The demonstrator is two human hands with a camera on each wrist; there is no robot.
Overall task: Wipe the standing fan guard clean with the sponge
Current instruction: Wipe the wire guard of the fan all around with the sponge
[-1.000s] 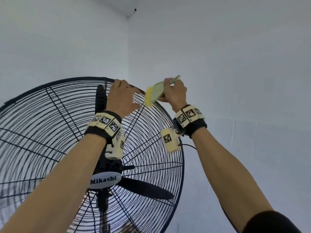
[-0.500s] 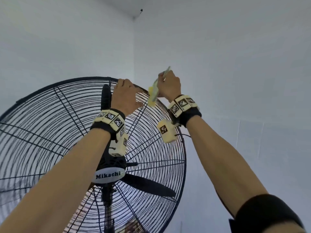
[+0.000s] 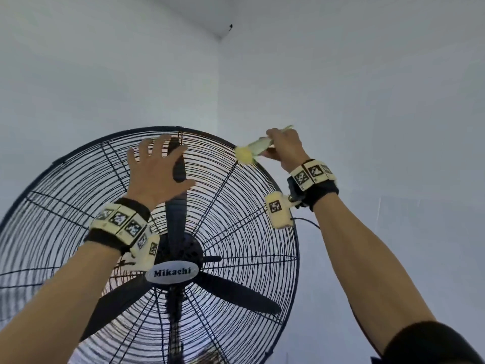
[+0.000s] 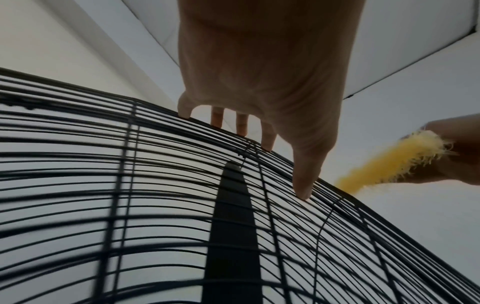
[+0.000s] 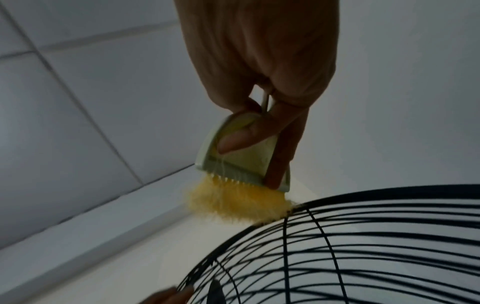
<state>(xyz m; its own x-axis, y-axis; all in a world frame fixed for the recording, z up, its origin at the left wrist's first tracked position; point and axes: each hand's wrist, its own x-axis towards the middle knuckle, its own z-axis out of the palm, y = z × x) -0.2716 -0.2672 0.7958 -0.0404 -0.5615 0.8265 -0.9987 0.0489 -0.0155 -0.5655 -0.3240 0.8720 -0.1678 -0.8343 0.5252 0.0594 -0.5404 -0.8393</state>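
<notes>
The black wire fan guard fills the lower left of the head view. My left hand lies flat on its upper part with the fingers spread; the fingertips touch the wires. My right hand grips the cleaning tool, a pale green hand brush with yellow bristles. The bristles press on the guard's outer rim at the upper right. The thumb and fingers pinch the brush body. The brush also shows to the right of the left hand.
Behind the wires stand the black blades and the hub with a white Mikachi badge. A thin cable leaves the rim on the right. White walls meet in a corner behind the fan.
My left hand has let go of the top rim and now lies open and flat on the guard, further left. The brush has moved right along the rim.
</notes>
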